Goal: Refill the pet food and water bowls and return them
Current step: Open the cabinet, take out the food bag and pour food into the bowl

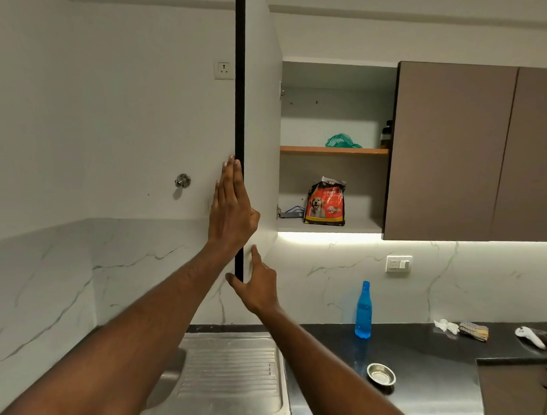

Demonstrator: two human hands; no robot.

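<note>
While the tall white cabinet door (260, 119) stands open, I judge it could swing against my arms as I reach in. My left hand (233, 205) lies flat on its edge; my right hand (256, 285), spread, touches its lower corner. The red dog-food bag (326, 203) sits at two o'clock, the small steel bowl (381, 374) at four.

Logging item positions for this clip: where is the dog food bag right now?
In the head view, the dog food bag stands upright on the bottom shelf of the open wall cabinet, right of centre, above the blue bottle.
</note>
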